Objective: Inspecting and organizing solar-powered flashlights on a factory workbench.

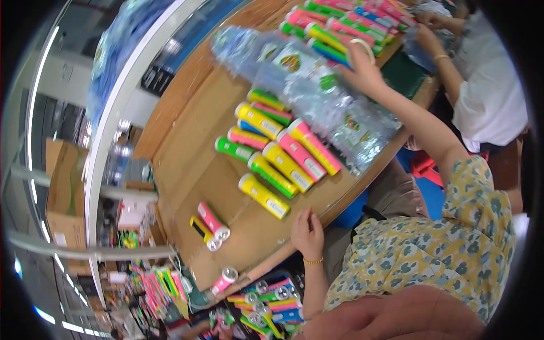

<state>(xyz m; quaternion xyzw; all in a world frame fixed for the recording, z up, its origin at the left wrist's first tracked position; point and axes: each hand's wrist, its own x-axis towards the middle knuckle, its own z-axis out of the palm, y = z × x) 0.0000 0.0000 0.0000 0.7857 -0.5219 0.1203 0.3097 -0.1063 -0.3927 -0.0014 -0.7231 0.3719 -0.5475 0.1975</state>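
My right hand point(364, 71) reaches over the far pile of colourful flashlights point(345, 27), its fingers curved around a yellow flashlight point(365, 47) with a white rim. Part of its body is hidden by the hand. My left hand point(309, 231) is at the near table edge, fingers loosely curled, with nothing visible in them. Closest to it lies a yellow flashlight point(264, 196), at the edge of a group of green, pink, blue and yellow flashlights point(281, 164). Clear plastic bags point(317, 85) with printed patches lie between this group and the far pile.
A pink flashlight point(212, 220) and a yellow-and-black one point(203, 232) lie apart on the wooden table point(187, 170); another pink one point(225, 279) is by its edge. Below stands a box of flashlights point(269, 303). A co-worker in white point(490, 79) handles clear plastic beside the far pile.
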